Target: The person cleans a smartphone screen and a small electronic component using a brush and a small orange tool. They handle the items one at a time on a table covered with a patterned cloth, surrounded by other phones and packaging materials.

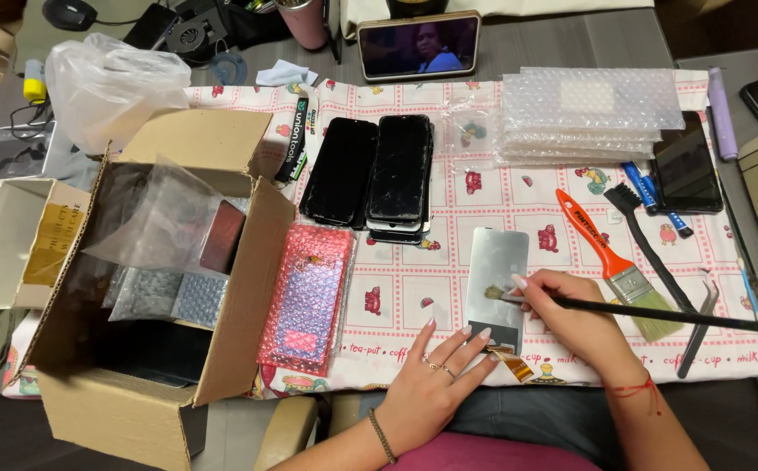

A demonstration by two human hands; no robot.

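A grey phone screen panel point(494, 270) lies back side up on the patterned cloth point(414, 296), with an orange flex ribbon point(513, 361) at its near end. My left hand point(435, 375) rests flat on the cloth, fingertips touching the panel's near edge. My right hand point(571, 318) holds a thin black-handled brush point(658, 312); its bristle tip touches the lower part of the panel.
An open cardboard box point(148, 288) with bubble-wrapped items stands at left. A pink bubble-wrap pouch point(307, 296) lies beside it. Stacked black screens point(374, 174), bubble-wrap sheets point(584, 118), an orange-handled paintbrush point(614, 262), a black brush point(649, 244), tweezers point(697, 327) and a propped phone point(420, 44) surround the panel.
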